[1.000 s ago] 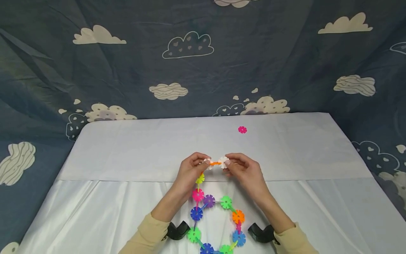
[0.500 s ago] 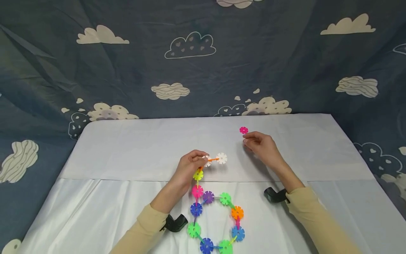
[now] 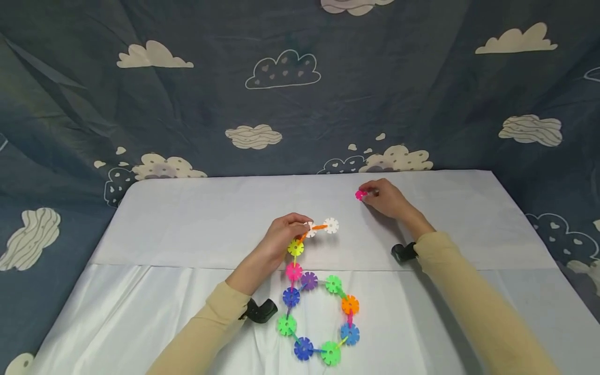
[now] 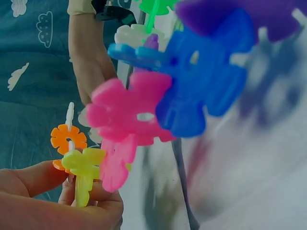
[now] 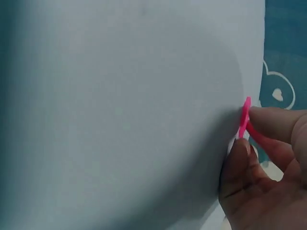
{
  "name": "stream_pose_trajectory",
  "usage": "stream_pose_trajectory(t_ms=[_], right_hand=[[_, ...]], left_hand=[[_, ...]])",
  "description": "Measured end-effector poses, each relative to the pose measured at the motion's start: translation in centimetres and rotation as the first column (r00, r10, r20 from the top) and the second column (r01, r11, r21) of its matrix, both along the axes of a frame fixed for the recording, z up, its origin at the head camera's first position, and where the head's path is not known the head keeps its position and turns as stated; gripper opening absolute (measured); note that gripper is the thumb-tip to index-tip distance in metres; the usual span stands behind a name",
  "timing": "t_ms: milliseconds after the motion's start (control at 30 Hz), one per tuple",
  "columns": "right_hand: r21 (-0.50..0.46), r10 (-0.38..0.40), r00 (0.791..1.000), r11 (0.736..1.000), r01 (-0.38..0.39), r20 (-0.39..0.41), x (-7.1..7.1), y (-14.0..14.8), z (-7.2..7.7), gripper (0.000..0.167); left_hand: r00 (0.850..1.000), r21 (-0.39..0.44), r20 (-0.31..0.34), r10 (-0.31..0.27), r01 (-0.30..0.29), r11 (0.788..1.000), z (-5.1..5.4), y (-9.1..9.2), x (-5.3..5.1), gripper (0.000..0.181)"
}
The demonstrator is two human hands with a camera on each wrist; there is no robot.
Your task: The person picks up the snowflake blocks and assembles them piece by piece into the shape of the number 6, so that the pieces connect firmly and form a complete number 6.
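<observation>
In the head view, my left hand (image 3: pixel 282 237) pinches a white notched plastic disc (image 3: pixel 311 229) near the top end of a linked chain. From it an orange disc (image 3: pixel 320 227), seen edge-on, leads to another white disc (image 3: pixel 331 225) at the free end. Below hang a yellow disc (image 3: pixel 296 247) and a pink disc (image 3: pixel 294 271), joined to a ring of coloured discs. Farther back, my right hand (image 3: pixel 388 199) pinches a loose hot-pink disc (image 5: pixel 244 117) between thumb and fingers, partly hidden by the fingertips. In the left wrist view, a blue disc (image 4: pixel 204 76) looms close.
The ring includes a purple disc (image 3: pixel 309 280), an orange disc (image 3: pixel 350 304) and several green and blue ones. A white cloth (image 3: pixel 187 224) covers the table. Behind its back edge hangs a dark curtain (image 3: pixel 197 114) printed with clouds.
My right hand has let go of the end white disc, moved back and right, and taken hold of the loose hot-pink disc. The left hand keeps its grip on the chain, slightly farther back.
</observation>
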State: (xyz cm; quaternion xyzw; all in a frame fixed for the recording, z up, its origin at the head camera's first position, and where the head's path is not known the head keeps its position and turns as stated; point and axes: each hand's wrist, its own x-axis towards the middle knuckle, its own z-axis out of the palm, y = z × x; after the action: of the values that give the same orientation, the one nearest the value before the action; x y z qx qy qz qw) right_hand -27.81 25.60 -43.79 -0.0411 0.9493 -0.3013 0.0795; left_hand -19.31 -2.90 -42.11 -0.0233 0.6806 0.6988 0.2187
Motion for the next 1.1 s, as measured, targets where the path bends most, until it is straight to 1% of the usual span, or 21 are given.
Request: stream_pose_trajectory(t_ms=[100, 233, 333, 433, 533, 633, 700, 800, 867, 900, 967, 1033, 1100], right_hand=[[0.014, 0.004, 1.0, 1.0, -0.004, -0.014, 0.2, -0.2, -0.1, 0.03], [0.011, -0.031, 0.999, 0.999, 0.032, -0.028, 1.2, -0.5, 0.2, 0.027], [-0.038, -0.044, 0.997, 0.998, 0.042, -0.057, 2.6, -0.8, 0.3, 0.022], [-0.132, -0.024, 0.994, 0.991, 0.01, -0.11, 4.5, -1.4, 0.6, 0.021], [-0.254, -0.02, 0.99, 0.967, -0.018, -0.143, 6.5, -2.4, 1.5, 0.022], [-0.359, -0.035, 0.988, 0.933, -0.022, -0.152, 8.5, -3.5, 2.3, 0.024], [-0.413, -0.058, 0.988, 0.911, -0.007, -0.144, 9.6, -4.0, 2.7, 0.024], [-0.464, -0.092, 0.985, 0.886, 0.014, -0.146, 11.0, -4.6, 2.8, 0.021], [-0.488, -0.102, 0.981, 0.873, 0.008, -0.167, 11.9, -4.9, 2.8, 0.02], [-0.499, -0.106, 0.978, 0.867, 0.002, -0.181, 12.3, -5.0, 2.8, 0.02], [-0.525, -0.116, 0.97, 0.851, -0.012, -0.212, 13.0, -5.3, 2.7, 0.019], [-0.546, -0.131, 0.964, 0.838, -0.018, -0.233, 13.6, -5.5, 2.6, 0.019], [-0.551, -0.154, 0.957, 0.834, -0.007, -0.245, 14.1, -5.8, 2.6, 0.017]], left_hand=[[1.0, 0.004, 0.0, -0.016, 0.016, 1.0, 0.1, 0.0, -0.2, 0.023], [1.0, 0.004, -0.019, 0.012, -0.012, 1.0, 0.0, 0.2, -0.2, 0.02], [0.999, 0.002, -0.025, 0.034, -0.034, 0.999, 0.0, 0.3, -0.1, 0.02], [0.999, 0.002, -0.034, 0.039, -0.039, 0.999, -0.1, 0.3, 0.1, 0.021], [0.998, 0.008, -0.05, 0.037, -0.036, 0.999, -0.1, 0.3, 0.3, 0.023], [0.998, 0.017, -0.065, 0.021, -0.02, 1.0, 0.1, 0.2, 0.4, 0.024], [0.997, 0.024, -0.073, -0.002, 0.003, 1.0, 0.2, 0.2, 0.4, 0.027], [0.992, 0.011, -0.109, -0.059, 0.061, 0.998, 0.3, 0.2, 0.5, 0.033], [0.982, -0.013, -0.156, -0.107, 0.107, 0.994, 0.2, 0.3, 0.5, 0.039], [0.973, -0.036, -0.188, -0.132, 0.127, 0.991, 0.2, 0.3, 0.5, 0.041], [0.951, -0.079, -0.256, -0.172, 0.157, 0.985, 0.1, 0.3, 0.5, 0.043], [0.925, -0.119, -0.321, -0.202, 0.173, 0.978, -0.1, 0.3, 0.6, 0.038], [0.9, -0.142, -0.377, -0.217, 0.176, 0.974, -0.2, 0.4, 0.6, 0.031]])
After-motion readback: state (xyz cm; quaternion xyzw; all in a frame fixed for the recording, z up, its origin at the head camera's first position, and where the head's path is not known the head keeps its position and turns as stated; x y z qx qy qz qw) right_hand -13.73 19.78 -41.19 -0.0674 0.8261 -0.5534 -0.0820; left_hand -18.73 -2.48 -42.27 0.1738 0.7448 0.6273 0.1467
